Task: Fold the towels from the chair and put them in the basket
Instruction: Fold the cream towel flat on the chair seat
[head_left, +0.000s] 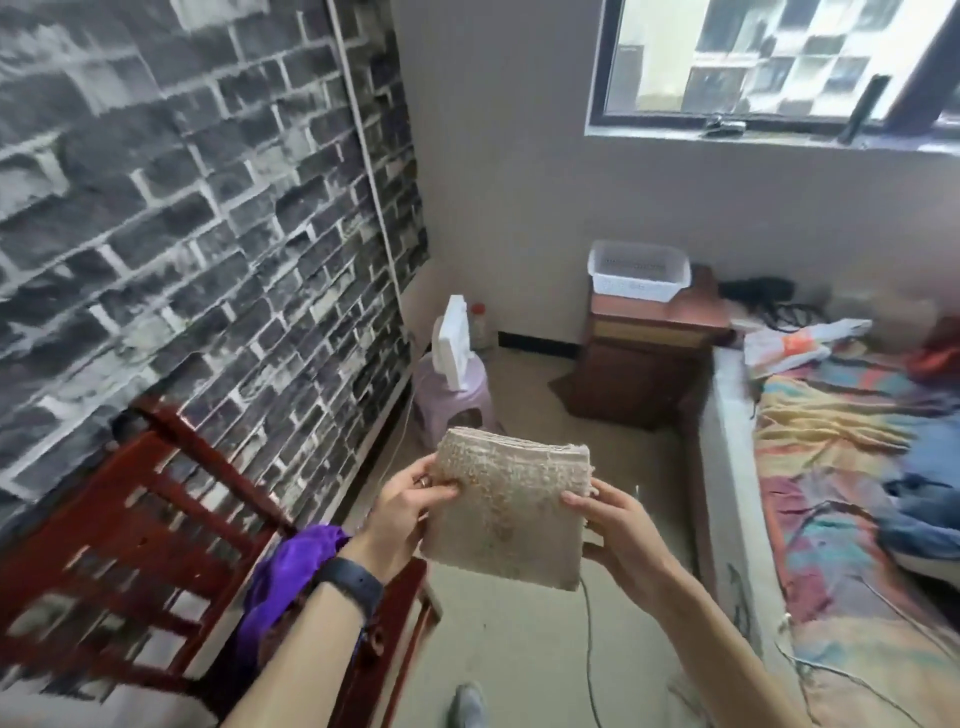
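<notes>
Holding a beige towel (511, 514) up between them, both hands are busy: the left hand (410, 506) pinches its left edge with the thumb on the front, and the right hand (613, 525) grips its right edge, fingers curled over the cloth; the towel is already doubled into a compact square with stacked layers showing along its top, so the folding of this piece looks finished or nearly so; what remains for it is the carry, since the white basket (634, 288) sits well beyond the hands, ahead and slightly to the right, on a wooden nightstand (649, 353); whether anything lies in the basket is too blurred to tell; below and to the left of the left hand, the red chair (119, 493) carries a crumpled purple cloth (291, 566), probably another towel not yet folded; by this reading the task is partway through, with at least one placement and one more fold left.
</notes>
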